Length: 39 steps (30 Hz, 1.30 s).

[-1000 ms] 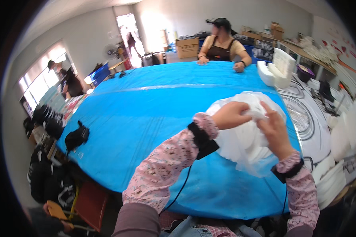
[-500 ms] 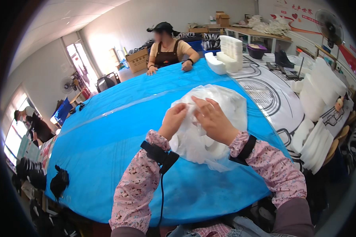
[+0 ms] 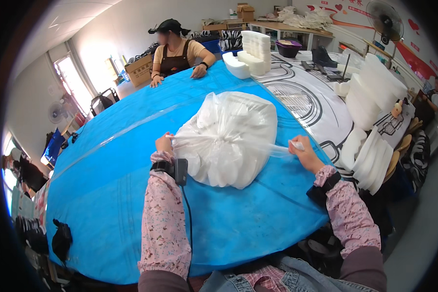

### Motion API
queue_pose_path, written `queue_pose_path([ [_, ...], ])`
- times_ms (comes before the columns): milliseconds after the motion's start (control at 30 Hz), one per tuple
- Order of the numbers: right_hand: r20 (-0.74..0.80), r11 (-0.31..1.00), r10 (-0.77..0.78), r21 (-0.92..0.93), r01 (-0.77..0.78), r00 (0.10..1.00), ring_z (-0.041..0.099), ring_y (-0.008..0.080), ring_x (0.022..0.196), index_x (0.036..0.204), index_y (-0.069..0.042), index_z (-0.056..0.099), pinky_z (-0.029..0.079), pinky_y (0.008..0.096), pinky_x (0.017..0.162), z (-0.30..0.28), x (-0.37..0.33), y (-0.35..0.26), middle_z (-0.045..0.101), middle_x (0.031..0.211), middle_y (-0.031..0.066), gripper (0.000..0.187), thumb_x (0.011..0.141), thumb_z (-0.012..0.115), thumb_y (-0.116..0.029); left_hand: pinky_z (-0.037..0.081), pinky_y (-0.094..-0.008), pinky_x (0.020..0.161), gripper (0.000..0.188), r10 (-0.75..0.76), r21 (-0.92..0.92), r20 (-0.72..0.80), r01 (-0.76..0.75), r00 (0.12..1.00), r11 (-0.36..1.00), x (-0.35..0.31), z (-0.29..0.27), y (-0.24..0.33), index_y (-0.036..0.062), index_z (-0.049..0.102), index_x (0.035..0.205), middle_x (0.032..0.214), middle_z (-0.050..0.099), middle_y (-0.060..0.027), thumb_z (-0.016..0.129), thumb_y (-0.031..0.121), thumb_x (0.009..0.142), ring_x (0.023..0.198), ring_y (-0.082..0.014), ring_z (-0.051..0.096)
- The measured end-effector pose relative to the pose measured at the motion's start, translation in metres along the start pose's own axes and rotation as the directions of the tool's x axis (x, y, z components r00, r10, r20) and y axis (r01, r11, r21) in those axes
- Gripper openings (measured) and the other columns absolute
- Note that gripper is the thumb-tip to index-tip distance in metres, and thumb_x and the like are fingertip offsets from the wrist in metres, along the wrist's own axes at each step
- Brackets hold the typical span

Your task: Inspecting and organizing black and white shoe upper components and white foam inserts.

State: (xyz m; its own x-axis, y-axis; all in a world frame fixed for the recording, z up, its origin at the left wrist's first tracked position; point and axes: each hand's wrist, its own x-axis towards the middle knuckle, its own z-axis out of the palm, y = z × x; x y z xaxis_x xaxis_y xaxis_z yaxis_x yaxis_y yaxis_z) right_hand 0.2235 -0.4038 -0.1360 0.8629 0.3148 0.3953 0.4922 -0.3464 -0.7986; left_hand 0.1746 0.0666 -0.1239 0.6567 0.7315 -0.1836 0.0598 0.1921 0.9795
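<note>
A bulging translucent white plastic bag (image 3: 233, 146) lies on the blue table cover (image 3: 117, 194), with white pieces showing faintly through it. Its mouth is gathered into a tight knot at the middle of the top. On the left, my left hand (image 3: 165, 143) is closed round one twisted end of the bag. The other end stretches out to the right, gripped by my closed right hand (image 3: 304, 152). Both ends are drawn taut, away from each other.
White foam pieces (image 3: 255, 51) are stacked at the far edge, with more foam (image 3: 365, 160) on the right. Across the table sits a person (image 3: 180, 53) with both hands on the cover. A black bag (image 3: 62, 238) hangs at the left edge.
My hands were close together over the top of the loose bag. They have moved apart to either side, pulling the bag's ends tight into a knot. The view has shifted right.
</note>
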Motion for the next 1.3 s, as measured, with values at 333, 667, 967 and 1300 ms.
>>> queue_pose_path([
  [333, 0.043, 0.920, -0.109, 0.382, 0.084, 0.993, 0.048, 0.0110, 0.059, 0.070, 0.000, 0.055, 0.040, 0.0238, 0.057, -0.022, 0.057, -0.151, 0.051, 0.061, 0.0016, 0.041, 0.092, 0.047, -0.033, 0.039, -0.0305, 0.086, 0.015, 0.756, -0.130, 0.577, -0.879, 0.309, 0.459, -0.153, 0.043, 0.102, 0.0025, 0.052, 0.100, 0.101, 0.055, -0.0080, 0.042, 0.005, 0.090, 0.092, -0.0189, 0.052],
  [667, 0.108, 0.733, -0.659, -0.132, 0.667, 0.745, 0.034, 0.0352, 0.122, 0.129, 0.000, 0.031, 0.026, 0.0419, 0.101, 0.137, 0.041, -0.151, 0.036, 0.128, 0.0216, 0.080, 0.073, 0.067, -0.044, 0.042, -0.0272, 0.084, 0.020, 0.581, -0.251, 0.512, -0.537, 0.633, 0.806, -0.226, 0.035, 0.113, 0.0022, 0.052, 0.102, 0.093, 0.057, -0.0053, 0.043, 0.019, 0.095, 0.092, -0.0136, 0.053],
  [967, 0.260, 0.468, -0.267, 0.877, -0.111, 0.928, 0.039, 0.0094, 0.048, 0.067, -0.009, 0.046, 0.037, 0.0270, 0.047, 0.162, 0.051, -0.238, 0.038, 0.052, -0.0017, 0.032, 0.093, 0.039, -0.027, 0.039, -0.0345, 0.095, 0.039, 0.835, -0.112, 0.369, -0.873, 0.408, 0.475, -0.302, -0.048, 0.141, 0.0007, 0.037, 0.129, 0.127, 0.043, -0.0161, 0.041, 0.016, 0.093, 0.112, -0.0264, 0.049],
  [1300, 0.699, 0.269, -0.245, 0.714, -0.646, 0.672, 0.027, 0.0116, 0.043, 0.056, -0.017, 0.031, 0.027, 0.0299, 0.044, 0.182, -0.049, -0.356, 0.031, 0.050, -0.0025, 0.044, 0.091, 0.038, -0.043, 0.024, -0.0475, 0.104, 0.061, -0.169, -0.149, 0.604, 0.318, 0.779, 0.936, -0.390, -0.250, 0.020, 0.0107, 0.022, 0.139, 0.138, 0.034, -0.0111, 0.036, 0.046, 0.091, 0.124, -0.0294, 0.033],
])
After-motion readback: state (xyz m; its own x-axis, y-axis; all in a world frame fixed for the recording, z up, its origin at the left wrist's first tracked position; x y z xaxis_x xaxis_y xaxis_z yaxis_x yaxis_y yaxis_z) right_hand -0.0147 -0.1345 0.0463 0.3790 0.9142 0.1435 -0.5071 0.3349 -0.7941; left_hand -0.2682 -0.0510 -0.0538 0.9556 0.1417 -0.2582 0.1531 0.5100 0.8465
